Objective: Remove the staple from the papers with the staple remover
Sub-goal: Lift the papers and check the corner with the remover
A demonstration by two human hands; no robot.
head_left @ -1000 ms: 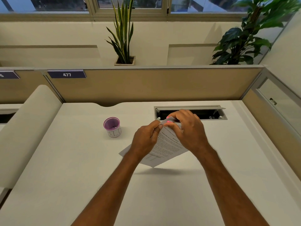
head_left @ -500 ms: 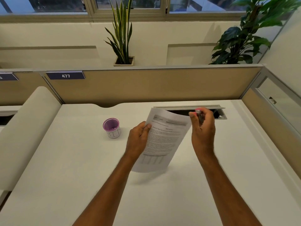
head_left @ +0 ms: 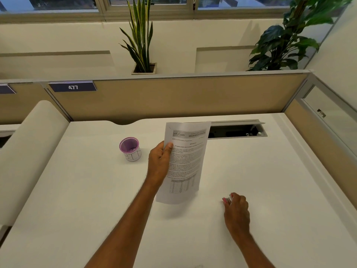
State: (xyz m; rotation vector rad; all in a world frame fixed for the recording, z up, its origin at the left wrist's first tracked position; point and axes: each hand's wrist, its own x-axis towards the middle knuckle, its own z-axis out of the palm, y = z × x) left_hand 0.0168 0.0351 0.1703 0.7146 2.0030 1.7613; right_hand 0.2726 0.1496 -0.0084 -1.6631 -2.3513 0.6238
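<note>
My left hand (head_left: 160, 163) grips the printed papers (head_left: 187, 161) by their left edge and holds them upright above the white desk (head_left: 96, 200). No staple is visible at this size. My right hand (head_left: 236, 211) is low on the desk to the right of the papers, fingers closed around the pink staple remover (head_left: 227, 199). Only the remover's pink tip shows past the fingers, close to or on the desk surface.
A small purple cup (head_left: 129, 149) marked BIN stands on the desk left of the papers. A cable slot (head_left: 237, 130) with its lid raised lies at the back right. Tan partition panels (head_left: 173, 97) enclose the desk behind and on the right.
My right hand left the papers' top corner with the staple remover and dropped down to the desk at the right. My left hand raised the papers upright.
</note>
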